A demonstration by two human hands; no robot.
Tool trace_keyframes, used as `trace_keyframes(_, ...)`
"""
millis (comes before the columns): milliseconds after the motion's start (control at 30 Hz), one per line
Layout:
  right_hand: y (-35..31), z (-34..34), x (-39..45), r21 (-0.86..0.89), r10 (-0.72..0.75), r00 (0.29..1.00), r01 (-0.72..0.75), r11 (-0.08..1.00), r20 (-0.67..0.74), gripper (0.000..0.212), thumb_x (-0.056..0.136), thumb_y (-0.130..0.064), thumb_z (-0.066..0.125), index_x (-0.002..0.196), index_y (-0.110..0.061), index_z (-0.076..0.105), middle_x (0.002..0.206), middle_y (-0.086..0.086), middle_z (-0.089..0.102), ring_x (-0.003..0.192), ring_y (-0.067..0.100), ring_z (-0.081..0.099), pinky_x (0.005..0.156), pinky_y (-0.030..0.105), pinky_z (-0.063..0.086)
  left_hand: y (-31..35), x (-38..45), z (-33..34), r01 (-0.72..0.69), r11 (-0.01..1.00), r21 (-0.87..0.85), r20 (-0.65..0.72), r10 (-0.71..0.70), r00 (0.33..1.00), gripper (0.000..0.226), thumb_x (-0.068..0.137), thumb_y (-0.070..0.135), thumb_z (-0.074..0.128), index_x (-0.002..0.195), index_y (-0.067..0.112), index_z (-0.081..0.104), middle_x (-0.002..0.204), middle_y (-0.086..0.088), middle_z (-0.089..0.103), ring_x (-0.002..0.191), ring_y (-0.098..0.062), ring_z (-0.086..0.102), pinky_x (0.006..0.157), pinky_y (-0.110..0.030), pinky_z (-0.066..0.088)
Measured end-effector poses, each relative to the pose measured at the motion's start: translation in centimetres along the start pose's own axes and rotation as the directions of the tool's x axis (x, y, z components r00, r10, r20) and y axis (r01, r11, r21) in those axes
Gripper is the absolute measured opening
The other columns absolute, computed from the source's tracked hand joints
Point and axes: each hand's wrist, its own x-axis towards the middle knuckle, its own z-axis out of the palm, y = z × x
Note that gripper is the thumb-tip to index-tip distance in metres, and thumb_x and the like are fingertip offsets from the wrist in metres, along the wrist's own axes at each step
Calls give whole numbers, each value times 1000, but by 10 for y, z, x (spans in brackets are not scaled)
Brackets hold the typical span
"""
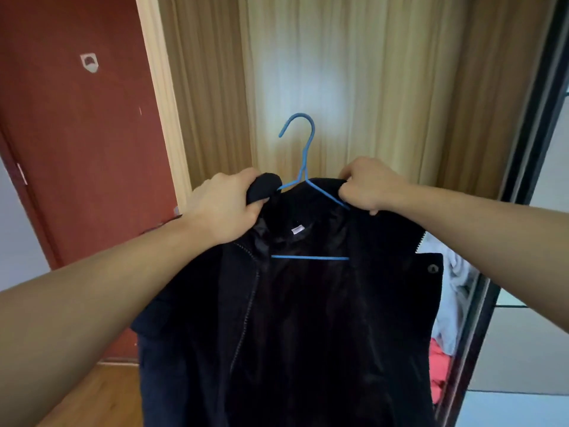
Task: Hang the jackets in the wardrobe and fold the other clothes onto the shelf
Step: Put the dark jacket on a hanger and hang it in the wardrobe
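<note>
Fingers first: the left hand [226, 204] is curled tight round a bunched fold of the dark jacket [295, 318] at its collar, thumb tucked under the cloth. The right hand [368, 186] is clenched on the other side of the collar, knuckles up, and the blue hanger [303, 167] arm runs in under that fist (whether the fingers catch the wire as well as the cloth, I cannot tell). Both forearms reach out straight, holding the jacket up in the air, front open towards us, zip edges hanging apart, lining showing.

The hanger sits inside the shoulders: hook standing free above the collar, bottom bar crossing the open neck, its ends lost under the fabric. The jacket's hem runs off the bottom of the view, and its sleeves are hard to pick out in all that black.

Behind it hangs a beige curtain [354, 87], lit from the back. Left, a dark red door [80, 134]; below it, wooden floor [101, 392]. Right, a dark wardrobe frame [480, 303], with pale and red clothes [446, 334] half hidden behind the jacket's edge.
</note>
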Motion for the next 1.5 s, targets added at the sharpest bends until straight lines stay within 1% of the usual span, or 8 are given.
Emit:
trace_keyframes(167,-1,-15,-11,36,-9,994,5,999,106,49,79,-4,50,126,-17,55,65,3,57,45,18,55,39,22,47,8,0,11,67,981,-184,-15,-71,997,19,91,38,59,92,20,66,79,0,67,79,-28,63,69,-39,52)
trace_keyframes(333,12,-28,-22,-177,-52,994,69,982,100,34,81,-22,59,114,-23,64,99,5,67,87,29,65,75,37,57,14,1,18,31,964,-263,-81,-54,995,22,91,35,62,85,14,63,73,-3,65,74,-30,63,68,-42,52)
trace_keyframes(600,23,-42,-33,-376,-102,994,82,923,-33,25,83,-38,59,103,-27,70,93,1,64,87,24,59,73,34,53,10,2,13,30,932,-361,-158,-93,983,22,91,33,62,86,11,64,73,-3,67,72,-26,64,68,-46,53)
trace_keyframes(733,19,-34,-26,-234,-221,974,203,951,-53,31,83,-34,64,113,-24,66,105,-2,51,103,20,52,89,34,45,10,4,7,6,930,-368,-172,-75,982,21,91,31,63,85,11,64,73,-3,66,72,-24,63,67,-45,52)
trace_keyframes(833,-9,-27,-24,109,-247,969,249,962,-28,14,84,-27,65,92,-16,67,83,-5,58,80,15,59,70,22,46,13,3,6,-16,927,-374,-149,-43,988,21,91,31,64,82,11,63,70,-2,65,68,-20,62,64,-41,51)
trace_keyframes(933,-32,-27,-22,368,-156,985,117,923,77,38,86,-46,61,65,-16,52,56,-4,43,48,14,40,51,25,36,10,1,3,-37,915,-402,-97,-2,995,18,90,30,66,82,14,65,70,0,66,67,-16,62,64,-35,49)
trace_keyframes(1300,-28,-25,-26,182,-73,995,85,980,-70,54,88,-42,60,50,-17,31,44,-4,28,42,14,27,49,29,26,-46,-6,-23,142,914,-380,339,-5,941,11,95,28,60,91,29,70,87,4,72,82,-10,67,76,-29,52)
trace_keyframes(1500,-20,-28,-34,190,-64,998,64,980,-8,53,89,-45,56,50,-15,37,44,0,34,32,10,27,48,25,30,-55,-13,-28,165,908,-386,381,-6,925,17,96,30,59,83,33,70,80,8,72,75,-7,67,71,-23,52)
